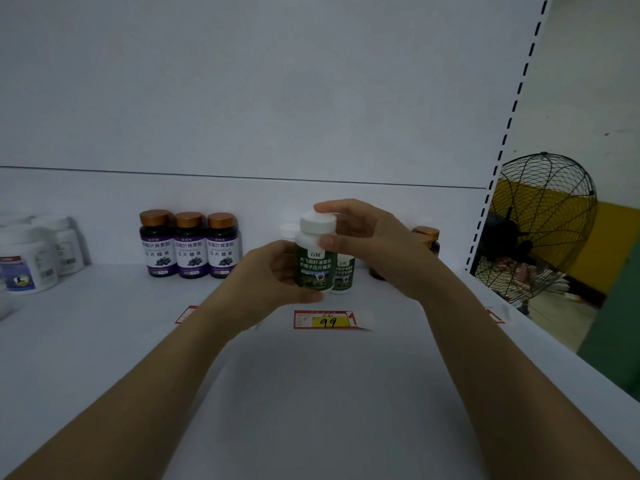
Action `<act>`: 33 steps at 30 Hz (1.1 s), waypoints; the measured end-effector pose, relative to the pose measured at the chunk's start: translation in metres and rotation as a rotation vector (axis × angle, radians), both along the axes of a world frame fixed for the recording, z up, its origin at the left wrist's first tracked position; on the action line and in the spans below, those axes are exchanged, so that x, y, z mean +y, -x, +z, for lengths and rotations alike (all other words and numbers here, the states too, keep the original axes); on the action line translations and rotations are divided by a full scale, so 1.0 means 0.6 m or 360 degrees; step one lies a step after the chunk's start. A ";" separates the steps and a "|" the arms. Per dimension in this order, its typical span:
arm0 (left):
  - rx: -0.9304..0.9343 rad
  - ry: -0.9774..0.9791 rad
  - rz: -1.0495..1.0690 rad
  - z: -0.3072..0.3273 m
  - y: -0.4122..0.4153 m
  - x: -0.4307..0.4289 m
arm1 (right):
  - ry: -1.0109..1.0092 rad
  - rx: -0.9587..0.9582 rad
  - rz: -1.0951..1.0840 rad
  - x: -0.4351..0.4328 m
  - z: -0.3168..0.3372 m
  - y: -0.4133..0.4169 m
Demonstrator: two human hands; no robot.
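Just right of the frame's centre, a white supplement bottle (313, 268) with a dark green label is held upright in the air, slightly above the white shelf (311, 393) and in front of a matching bottle (343, 273) standing on it. The left hand (273, 275) wraps the lower body from the left, fingers curled behind and the thumb under the base edge. The right hand (374, 244) comes in from the right and pinches the top: a fingertip lies on the white screw cap (318, 221) and the thumb presses the bottle's shoulder.

The bottle looks like stiff, smooth plastic, probably light, and the glossy label could slip in a loose grasp. The ribbed cap and the shoulder below it likely give the surest hold; the body suits a full wrap. It seems unlikely to break if it is set down firmly.

A red and yellow price tag (325, 319) reading 99 lies on the shelf below the hands. Three purple-labelled bottles (189, 245) stand at centre left, white tubs (31, 261) at far left, and a wire-caged fan (540, 230) is at right.
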State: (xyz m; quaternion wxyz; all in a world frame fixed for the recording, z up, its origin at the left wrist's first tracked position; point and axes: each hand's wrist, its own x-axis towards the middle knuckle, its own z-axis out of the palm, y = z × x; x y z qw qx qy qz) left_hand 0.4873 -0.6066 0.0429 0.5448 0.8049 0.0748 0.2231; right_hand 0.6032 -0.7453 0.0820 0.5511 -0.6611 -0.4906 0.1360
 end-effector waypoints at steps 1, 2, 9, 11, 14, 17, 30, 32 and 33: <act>0.0009 -0.0058 0.0004 -0.002 -0.001 -0.001 | 0.0060 -0.0093 -0.0057 0.001 0.000 -0.001; 0.0026 -0.0132 0.0006 -0.005 -0.001 -0.002 | 0.0126 -0.0195 -0.0122 0.000 0.001 -0.001; 0.0028 -0.0313 0.0041 -0.017 -0.016 -0.011 | 0.0581 -0.0895 -0.0510 -0.010 0.080 -0.005; 0.0134 -0.0442 0.0042 -0.018 -0.018 -0.017 | 0.0557 -0.0870 -0.0563 -0.011 0.119 -0.012; 0.0545 -0.0816 0.0034 -0.031 -0.022 -0.030 | 0.0543 -0.0938 -0.0662 -0.002 0.159 -0.032; 0.0733 -0.1206 -0.0057 -0.046 -0.026 -0.038 | 0.0649 -0.1118 -0.0803 0.027 0.163 -0.060; 0.0973 -0.1535 -0.0144 -0.067 -0.033 -0.027 | 0.1014 -0.1027 -0.0932 0.095 0.056 -0.127; 0.0969 -0.1537 -0.0142 -0.068 -0.034 -0.027 | 0.1067 -0.0996 -0.0913 0.101 0.044 -0.126; 0.0963 -0.1539 -0.0143 -0.069 -0.034 -0.027 | 0.1094 -0.0970 -0.0912 0.103 0.039 -0.127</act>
